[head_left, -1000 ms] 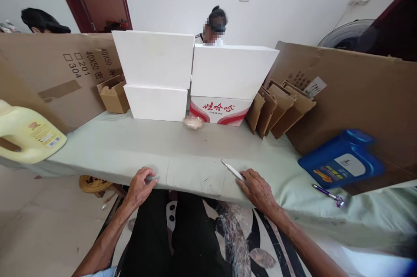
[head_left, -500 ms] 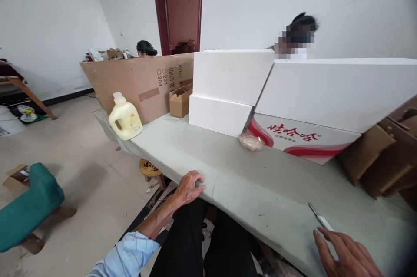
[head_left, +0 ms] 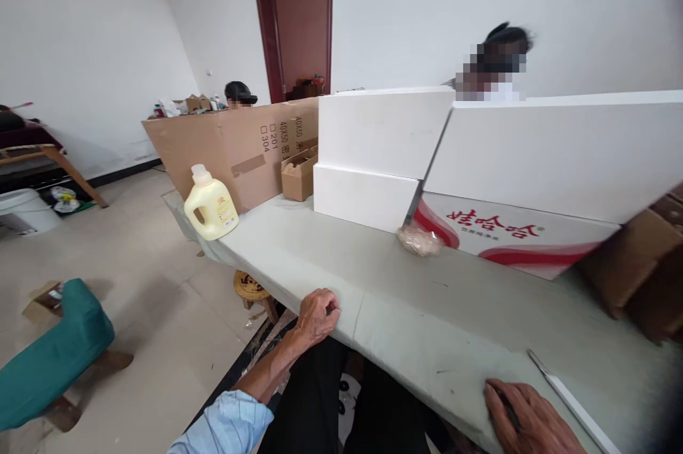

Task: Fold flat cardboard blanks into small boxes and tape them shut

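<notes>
My left hand [head_left: 319, 315] rests at the near edge of the cloth-covered table [head_left: 368, 255], fingers curled in, with nothing visible in them. At the lower right my right hand [head_left: 528, 417] lies palm down on the cloth, its fingers loosely apart. Just to its right is a thin knife [head_left: 570, 397] with a narrow pointed blade and a pale flat handle, lying separate from the fingers. A crumpled clear plastic bundle [head_left: 420, 240] sits farther back, against the white boxes.
White boxes [head_left: 368, 194] and a red-lettered carton [head_left: 496, 230] wall the table's far side. A yellow jug [head_left: 212, 208] stands left, before a large brown carton [head_left: 240, 155]. Brown cardboard [head_left: 634, 262] fills the right. Two people sit behind the boxes. A stool [head_left: 250, 284] stands below.
My right hand has moved left, off the knife's handle, and now rests beside it. My left hand has curled tighter in the same place. The view has shifted slightly.
</notes>
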The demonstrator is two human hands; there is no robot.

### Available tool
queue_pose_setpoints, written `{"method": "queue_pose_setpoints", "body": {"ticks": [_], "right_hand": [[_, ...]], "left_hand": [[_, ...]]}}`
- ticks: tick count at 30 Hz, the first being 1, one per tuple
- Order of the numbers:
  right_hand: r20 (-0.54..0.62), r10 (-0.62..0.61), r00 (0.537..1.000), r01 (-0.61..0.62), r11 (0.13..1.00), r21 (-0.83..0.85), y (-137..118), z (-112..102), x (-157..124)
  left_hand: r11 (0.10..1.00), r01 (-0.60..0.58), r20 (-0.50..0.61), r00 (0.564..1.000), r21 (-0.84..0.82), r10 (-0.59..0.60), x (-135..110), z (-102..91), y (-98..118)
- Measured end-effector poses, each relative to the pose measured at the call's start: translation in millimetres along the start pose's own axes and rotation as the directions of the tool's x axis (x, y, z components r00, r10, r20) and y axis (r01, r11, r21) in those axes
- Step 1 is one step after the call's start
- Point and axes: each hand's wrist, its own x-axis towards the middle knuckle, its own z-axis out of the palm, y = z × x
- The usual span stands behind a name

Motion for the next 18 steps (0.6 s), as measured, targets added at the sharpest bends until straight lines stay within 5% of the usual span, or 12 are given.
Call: {"method": "queue_pose_setpoints", "body": {"ticks": [8, 18], "right_hand": [[-0.020, 0.019, 1.000, -0.021, 0.995, -0.096, -29.0, -14.8, 13.9], [0.000, 0.002, 1.000, -0.002, 1.000, -0.019, -48.2, -28.8, 16.5]], "left_hand": [[0.995, -0.049, -0.132, 0.989, 0.083, 0.060, -17.3, 15.9, 4.7], [0.992, -0.088, -0.128, 0.987, 0.090, 0.099, -19.0, 13.9, 4.3]]}}
